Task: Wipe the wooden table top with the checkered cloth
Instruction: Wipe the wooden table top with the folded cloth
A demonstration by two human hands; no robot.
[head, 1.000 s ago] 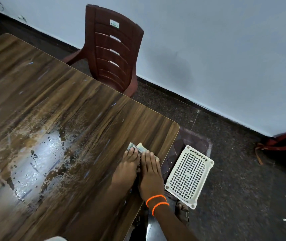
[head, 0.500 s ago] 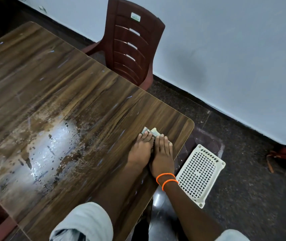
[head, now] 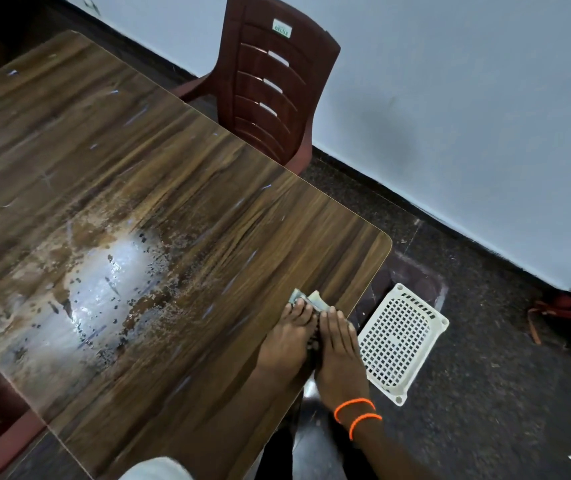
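Both hands, left hand (head: 289,337) and right hand (head: 337,348), press flat on the cloth (head: 312,299) near the table (head: 173,188) corner; it could slide off that edge.

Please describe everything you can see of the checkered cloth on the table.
Only a small part of the checkered cloth shows: a folded, bunched edge in pale green and white, peeking out beyond the fingertips. It looks like thin soft fabric, and its pattern is too blurred to make out. It lies flat on the wooden table top near the rounded right-hand corner, close to the edge. The left hand and right hand lie side by side on it with straight fingers, covering the rest.
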